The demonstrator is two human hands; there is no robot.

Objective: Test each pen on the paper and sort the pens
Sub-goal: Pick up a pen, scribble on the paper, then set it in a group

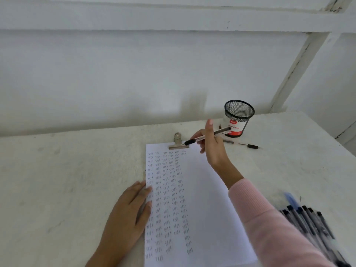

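A white paper (208, 199) lies on the table, held at its top by a metal clip (177, 142). Columns of small pen marks fill its left half. My left hand (129, 212) lies flat on the paper's left edge, fingers together. My right hand (213, 145) hovers above the paper's top right corner and grips a clear pen with a black cap (200, 138), held nearly level with its capped end pointing left. A black mesh pen cup (238, 117) stands just beyond that hand. One pen (242, 144) lies on the table beside the cup.
A bundle of several dark-capped pens (312, 226) lies at the right, near my pink sleeve (269, 228). The white table (67, 170) meets a white wall at the back. Its right edge runs diagonally at far right.
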